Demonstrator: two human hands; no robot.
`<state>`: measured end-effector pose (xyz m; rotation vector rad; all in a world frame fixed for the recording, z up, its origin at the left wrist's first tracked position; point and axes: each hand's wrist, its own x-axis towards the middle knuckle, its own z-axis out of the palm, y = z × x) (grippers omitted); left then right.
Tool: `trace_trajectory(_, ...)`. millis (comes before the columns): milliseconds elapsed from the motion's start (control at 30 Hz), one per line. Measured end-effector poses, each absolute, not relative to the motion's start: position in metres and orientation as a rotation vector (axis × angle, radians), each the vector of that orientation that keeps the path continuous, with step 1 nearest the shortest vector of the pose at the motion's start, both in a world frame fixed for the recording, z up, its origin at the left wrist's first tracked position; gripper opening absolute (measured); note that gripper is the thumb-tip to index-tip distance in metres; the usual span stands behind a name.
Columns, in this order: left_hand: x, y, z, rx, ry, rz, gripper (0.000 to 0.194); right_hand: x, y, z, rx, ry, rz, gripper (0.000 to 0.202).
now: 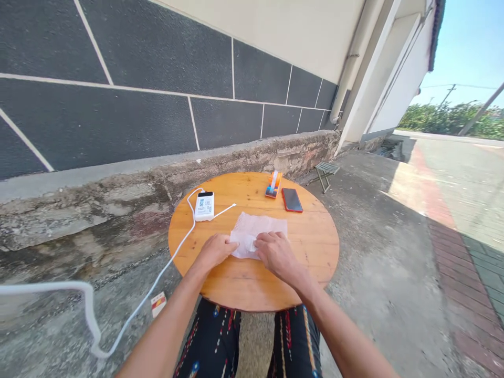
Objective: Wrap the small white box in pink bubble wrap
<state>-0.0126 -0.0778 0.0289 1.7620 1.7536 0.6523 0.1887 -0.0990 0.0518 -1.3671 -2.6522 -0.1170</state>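
A crumpled, whitish sheet of bubble wrap lies on the round wooden table in front of me. At its left edge, my left hand grips it with the thumb on top. My right hand rests on the sheet's right part, fingers curled down and pinching it. Between the hands is a brighter white folded patch; whether it is the wrap itself or something inside, I cannot tell. Beyond the sheet stand an orange tape dispenser and a dark-screened phone with a red edge.
A white box-shaped device with a dark top sits on the table's left, its white cable running over the edge. A red-and-white carton lies on the ground. Behind the table is a tiled wall; a folding stool stands right.
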Motion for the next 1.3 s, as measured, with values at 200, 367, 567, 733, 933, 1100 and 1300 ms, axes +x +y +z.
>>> trace_trajectory(200,-0.004,-0.076,0.021,1.515,1.715,0.741,0.022,0.192,-0.098,0.046,-1.343,-2.619,-0.139,0.015)
trace_trajectory(367,0.002,-0.078,0.019,1.416,1.652,0.83,0.037,0.192,-0.097,0.045,-1.328,-2.613,-0.156,0.015)
trace_trajectory(567,0.006,-0.067,0.015,1.428,1.575,0.773,0.027,0.191,-0.097,0.046,-1.349,-2.618,-0.141,0.013)
trace_trajectory(733,0.016,-0.062,0.011,1.481,1.636,0.839,0.013,0.192,-0.096,0.045,-1.334,-2.613,-0.141,0.013)
trace_trajectory(933,0.027,-0.069,0.016,1.419,1.625,0.874,0.014,0.193,-0.095,0.043,-1.319,-2.597,-0.154,0.012)
trace_trajectory(1100,0.029,-0.079,0.025,1.347,1.475,0.849,0.022,0.194,-0.094,0.043,-1.313,-2.596,-0.141,0.011)
trace_trajectory(1300,0.032,-0.075,0.023,1.349,1.483,0.88,0.011,0.194,-0.094,0.045,-1.3,-2.606,-0.109,0.011)
